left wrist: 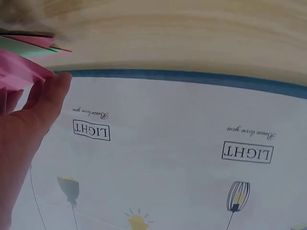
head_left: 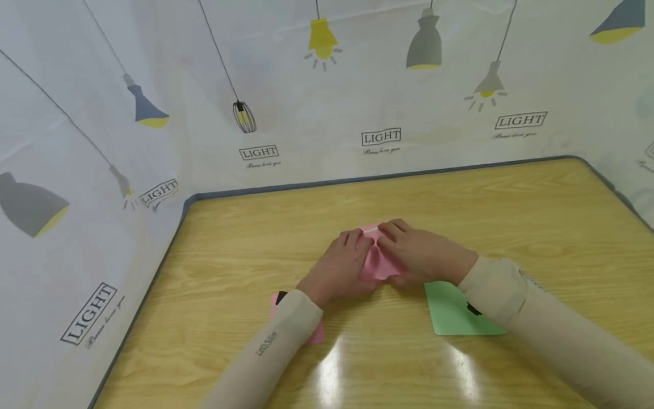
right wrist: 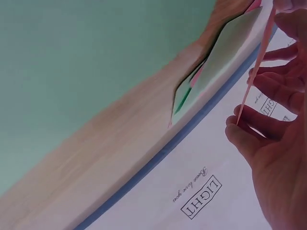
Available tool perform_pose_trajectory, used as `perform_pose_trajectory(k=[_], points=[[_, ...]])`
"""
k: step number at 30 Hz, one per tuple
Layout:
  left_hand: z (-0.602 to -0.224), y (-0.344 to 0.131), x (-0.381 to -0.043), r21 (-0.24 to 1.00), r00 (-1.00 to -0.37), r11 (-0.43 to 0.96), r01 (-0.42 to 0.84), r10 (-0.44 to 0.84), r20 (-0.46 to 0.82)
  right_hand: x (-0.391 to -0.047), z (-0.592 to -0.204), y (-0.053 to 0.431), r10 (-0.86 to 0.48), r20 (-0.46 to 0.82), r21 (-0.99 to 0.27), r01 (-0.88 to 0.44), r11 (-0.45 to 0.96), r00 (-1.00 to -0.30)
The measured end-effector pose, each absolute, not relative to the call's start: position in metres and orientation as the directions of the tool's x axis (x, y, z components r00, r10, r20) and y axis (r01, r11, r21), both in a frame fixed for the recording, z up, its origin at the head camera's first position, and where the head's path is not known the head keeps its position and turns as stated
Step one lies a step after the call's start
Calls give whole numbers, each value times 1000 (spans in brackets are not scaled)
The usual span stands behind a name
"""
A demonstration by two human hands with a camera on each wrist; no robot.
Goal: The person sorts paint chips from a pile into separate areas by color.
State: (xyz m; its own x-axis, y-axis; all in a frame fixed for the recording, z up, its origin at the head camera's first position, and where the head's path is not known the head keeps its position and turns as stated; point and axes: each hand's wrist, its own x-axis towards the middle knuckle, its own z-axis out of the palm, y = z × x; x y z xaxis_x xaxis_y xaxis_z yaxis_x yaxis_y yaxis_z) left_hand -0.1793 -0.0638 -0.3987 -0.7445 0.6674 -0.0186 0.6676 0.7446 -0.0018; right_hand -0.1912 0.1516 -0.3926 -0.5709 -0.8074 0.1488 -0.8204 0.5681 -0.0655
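Observation:
Both hands hold one sheet of pink paper [head_left: 380, 262] over the middle of the table. My left hand [head_left: 339, 264] pinches its left side, and the left wrist view shows the thumb and fingers along the edge of the pink paper [left wrist: 21, 71]. On the other side my right hand [head_left: 421, 253] pinches the paper, seen nearly edge-on as a thin pink strip [right wrist: 254, 72] in the right wrist view. Just beyond the held sheet, green and pink folded paper [right wrist: 216, 62] lies on the table, mostly hidden by the hands in the head view.
A green sheet [head_left: 455, 315] lies under the right forearm. Another pink piece [head_left: 315, 334] is partly covered by the left sleeve. The wooden table [head_left: 230, 352] ends at a white curtain [head_left: 317, 102] printed with lamps, along a blue-grey edge.

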Motion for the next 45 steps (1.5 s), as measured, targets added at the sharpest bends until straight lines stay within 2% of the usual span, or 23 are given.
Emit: perform_pose_trajectory(k=[4, 9, 13, 26, 35, 45], points=[[-390, -76, -177, 38, -752, 752, 658, 659, -22, -190, -390, 143, -804, 138, -85, -815, 573, -579], [-386, -103, -169, 148, -747, 739, 657, 665, -3, -182, -387, 126, -798, 87, -227, -792, 567, -597], [-382, -126, -152, 176, -734, 720, 671, 679, 18, -171, -388, 106, -807, 71, -302, -784, 543, -586], [-382, -183, -103, 226, -796, 787, 574, 601, -71, -136, -402, 40, -853, 33, -314, -816, 486, -521], [-388, -194, -91, 244, -817, 807, 537, 570, -87, -127, -402, 23, -851, 4, -297, -814, 500, -524], [-393, -201, -87, 296, -806, 790, 537, 584, -96, -121, -399, 19, -849, -84, -246, -815, 525, -522]])
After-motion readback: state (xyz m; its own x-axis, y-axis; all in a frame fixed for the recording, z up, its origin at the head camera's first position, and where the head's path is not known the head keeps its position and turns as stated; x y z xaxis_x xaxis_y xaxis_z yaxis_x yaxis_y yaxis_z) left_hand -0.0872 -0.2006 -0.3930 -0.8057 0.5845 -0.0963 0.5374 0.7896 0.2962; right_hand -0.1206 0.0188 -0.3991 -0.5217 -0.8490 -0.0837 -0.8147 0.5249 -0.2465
